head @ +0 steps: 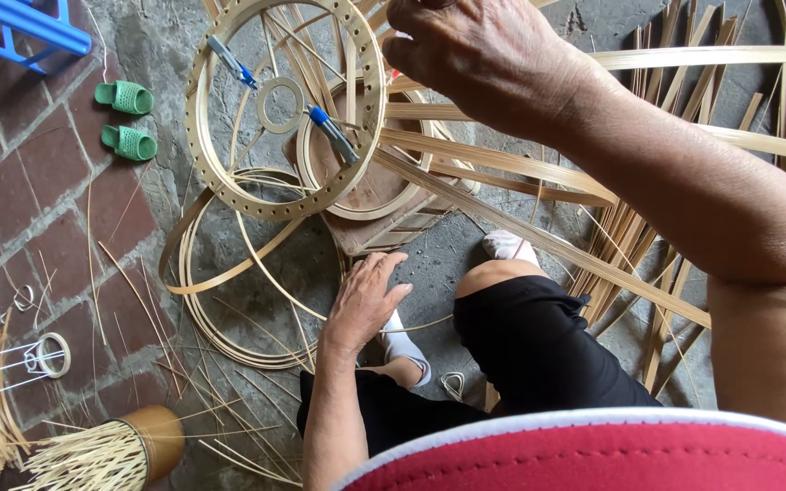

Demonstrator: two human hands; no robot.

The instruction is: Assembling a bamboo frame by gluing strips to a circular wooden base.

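The perforated bamboo ring, far left of centre, is steadied at its rim by the closed right hand; few ribs are threaded (most holes unfilled). The left hand reaches down, fingers loosely open and holding nothing.

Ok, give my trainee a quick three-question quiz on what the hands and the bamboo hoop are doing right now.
1. True or false: the left hand is gripping the perforated hoop.
2. What colour are the clips clamped across the hoop? A red, B blue, C yellow.
3. Where is the right hand working?

Key
1. False: it reaches down toward thin bamboo slivers on the stone floor, apart from the hoop.
2. B.
3. At the hoop's upper right rim, where the flat bamboo strips meet it; what its fingers hold is hidden.
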